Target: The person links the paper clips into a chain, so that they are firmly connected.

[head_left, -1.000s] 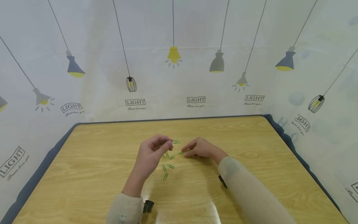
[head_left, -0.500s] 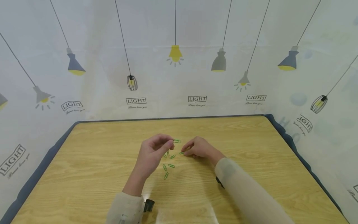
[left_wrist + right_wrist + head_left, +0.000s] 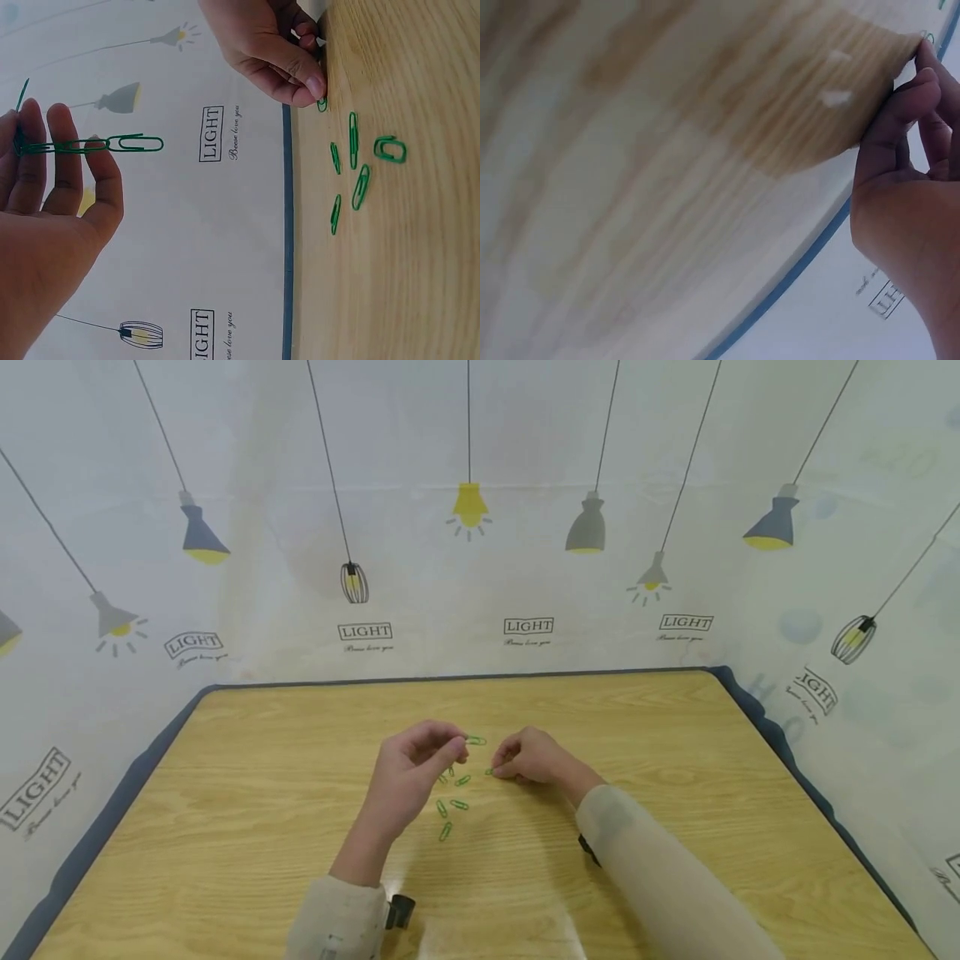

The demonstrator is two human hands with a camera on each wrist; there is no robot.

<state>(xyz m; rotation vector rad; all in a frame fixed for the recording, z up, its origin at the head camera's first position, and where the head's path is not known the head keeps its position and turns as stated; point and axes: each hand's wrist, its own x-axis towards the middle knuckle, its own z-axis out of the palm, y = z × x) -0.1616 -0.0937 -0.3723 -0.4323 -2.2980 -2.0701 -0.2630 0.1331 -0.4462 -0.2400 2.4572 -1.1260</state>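
My left hand [image 3: 411, 768] is raised over the middle of the table and pinches a short chain of linked green paper clips [image 3: 136, 142]. In the left wrist view the chain runs across the fingers, with one end clip sticking out past them. Down at the tabletop, my right hand [image 3: 538, 755] pinches a single green paper clip [image 3: 322, 105] between thumb and finger; most of that clip is covered. Between and below the hands lie several loose green paper clips [image 3: 459, 805], spread apart on the wood. The right wrist view shows the right hand [image 3: 907, 150] at its edge.
A light wood-grain table [image 3: 225, 793] with a dark blue edge fills the lower head view. Behind it and at both sides hangs a white sheet [image 3: 420, 593] printed with lamps and the word LIGHT.
My right thumb and finger have closed onto the paper clip they were reaching at, so less of it shows. The left hand with its chain stays nearly still.
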